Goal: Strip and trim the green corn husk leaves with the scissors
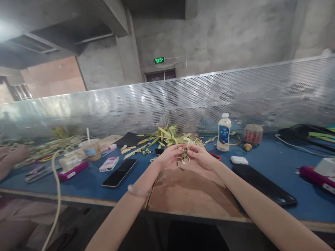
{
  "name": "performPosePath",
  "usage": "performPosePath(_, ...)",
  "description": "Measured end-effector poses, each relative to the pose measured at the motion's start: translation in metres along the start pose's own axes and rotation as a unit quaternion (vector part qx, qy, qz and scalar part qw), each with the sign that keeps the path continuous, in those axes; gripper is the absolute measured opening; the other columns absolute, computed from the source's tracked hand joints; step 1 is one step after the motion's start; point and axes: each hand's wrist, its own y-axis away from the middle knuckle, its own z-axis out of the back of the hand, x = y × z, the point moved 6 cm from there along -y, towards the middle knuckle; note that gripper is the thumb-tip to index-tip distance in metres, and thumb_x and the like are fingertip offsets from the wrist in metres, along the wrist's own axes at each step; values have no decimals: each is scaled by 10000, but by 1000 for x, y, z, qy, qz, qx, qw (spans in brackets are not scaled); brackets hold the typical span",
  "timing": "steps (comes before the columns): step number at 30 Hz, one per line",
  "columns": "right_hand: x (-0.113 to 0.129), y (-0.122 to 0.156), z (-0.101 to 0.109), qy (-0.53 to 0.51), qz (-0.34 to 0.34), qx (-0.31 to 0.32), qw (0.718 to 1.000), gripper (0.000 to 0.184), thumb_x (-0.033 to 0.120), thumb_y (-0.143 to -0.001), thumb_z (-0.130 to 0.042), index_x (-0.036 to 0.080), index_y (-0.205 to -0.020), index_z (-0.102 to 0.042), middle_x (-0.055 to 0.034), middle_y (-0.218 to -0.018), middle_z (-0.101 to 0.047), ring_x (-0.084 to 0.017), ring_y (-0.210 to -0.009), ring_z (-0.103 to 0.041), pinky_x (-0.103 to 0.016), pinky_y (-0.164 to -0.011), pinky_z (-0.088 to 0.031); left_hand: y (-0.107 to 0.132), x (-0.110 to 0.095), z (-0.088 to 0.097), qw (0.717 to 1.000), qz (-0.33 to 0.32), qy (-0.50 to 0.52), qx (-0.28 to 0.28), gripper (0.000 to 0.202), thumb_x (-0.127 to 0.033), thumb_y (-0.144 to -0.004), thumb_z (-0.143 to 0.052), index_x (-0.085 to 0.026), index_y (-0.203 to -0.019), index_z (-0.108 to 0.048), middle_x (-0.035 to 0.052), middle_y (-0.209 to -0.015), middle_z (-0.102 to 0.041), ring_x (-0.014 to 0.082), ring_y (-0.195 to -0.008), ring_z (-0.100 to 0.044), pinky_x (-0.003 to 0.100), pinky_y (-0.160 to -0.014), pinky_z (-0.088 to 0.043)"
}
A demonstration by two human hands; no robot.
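Close together over the wooden board (193, 195), my left hand (169, 156) and my right hand (201, 157) pinch a small green-and-white bundle of plant strips (184, 154) between their fingertips. A pale curled strip and thin dark ends hang from its underside. The bundle is too small to make out its exact form. Just behind my hands lies a heap of yellow-green leafy strips (167, 134), like dried husks. Small green pieces (146, 151) are scattered to its left.
Left on the blue tabletop are a black phone (119, 173), a small box (109, 164), an iced drink cup (90, 149) and a co-worker's hand (18, 155). To the right stand a bottle (223, 134), a jar (253, 134), a white case (239, 160) and a dark flat device (264, 183).
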Motion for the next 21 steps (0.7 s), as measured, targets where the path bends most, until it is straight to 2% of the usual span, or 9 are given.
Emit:
performPosePath(5, 1, 1, 0, 8, 1, -3, 1000, 188, 295, -781, -651, 237, -959, -637, 11, -829, -618, -122, -716, -569, -278, -703, -445, 2, 0, -8, 999, 11, -13, 31, 417, -197, -692, -713, -169, -1091, -594, 66, -887, -658, 142, -738, -618, 289, -736, -449)
performPosePath(10, -1, 1, -2, 29, 0, 8, 1000, 228, 336, -779, -641, 228, -980, -625, -1, -814, -626, -139, -714, -586, -301, -711, -465, 2, 0, -7, 1000, 7, -13, 18, 463, -185, -663, -733, -165, -1101, -582, 71, -900, -656, 140, -716, -619, 298, -736, -451)
performPosePath(12, -2, -1, 1, 73, -5, -8, 997, 291, 383, -795, -606, 227, -1040, -599, -24, -889, -636, -151, -761, -594, -313, -735, -474, 2, 1, -5, 1000, 10, -16, 19, 459, -177, -651, -741, -157, -1083, -586, 72, -895, -658, 142, -715, -621, 301, -738, -453)
performPosePath(13, -2, -2, 5, 134, -14, -31, 990, 325, 417, -830, -543, 230, -1094, -568, -35, -943, -636, -153, -792, -597, -310, -744, -478, 1, 2, -3, 1000, 9, -15, 14, 451, -176, -646, -745, -154, -1068, -588, 71, -887, -658, 143, -715, -621, 303, -739, -454)
performPosePath(14, -3, -3, 12, 217, -31, -63, 974, 357, 443, -873, -449, 232, -1149, -528, -47, -996, -631, -153, -822, -600, -304, -749, -481, 0, 2, -1, 1000, 6, -14, 3, 440, -178, -642, -748, -151, -1051, -589, 69, -876, -658, 143, -716, -620, 306, -739, -455)
performPosePath(15, -3, -4, 21, 309, -53, -99, 944, 391, 449, -912, -334, 225, -1194, -487, -61, -1034, -624, -153, -845, -602, -298, -747, -483, -1, 2, 3, 1000, 2, -12, -12, 430, -183, -637, -751, -148, -1034, -589, 69, -869, -659, 146, -724, -621, 308, -743, -455)
performPosePath(17, -2, -3, 41, 468, -105, -158, 863, 444, 411, -941, -185, 192, -1206, -466, -93, -1053, -617, -167, -874, -601, -304, -750, -478, -4, 1, 11, 999, -10, -11, -47, 405, -199, -631, -756, -140, -996, -590, 71, -862, -658, 155, -750, -624, 314, -754, -454)
performPosePath(18, -2, -1, 51, 515, -128, -172, 830, 437, 392, -938, -201, 169, -1169, -497, -116, -1043, -616, -191, -897, -594, -329, -767, -467, -5, 1, 15, 998, -17, -11, -62, 394, -206, -625, -758, -134, -975, -591, 72, -856, -657, 159, -760, -625, 317, -757, -453)
performPosePath(21, -7, 9, 73, 607, -190, -172, 752, 318, 352, -828, -500, 116, -1019, -594, -199, -1063, -583, -333, -1037, -509, -458, -842, -393, -8, 0, 25, 994, -36, -10, -104, 367, -211, -596, -772, -118, -903, -594, 66, -824, -653, 157, -739, -621, 308, -732, -448)
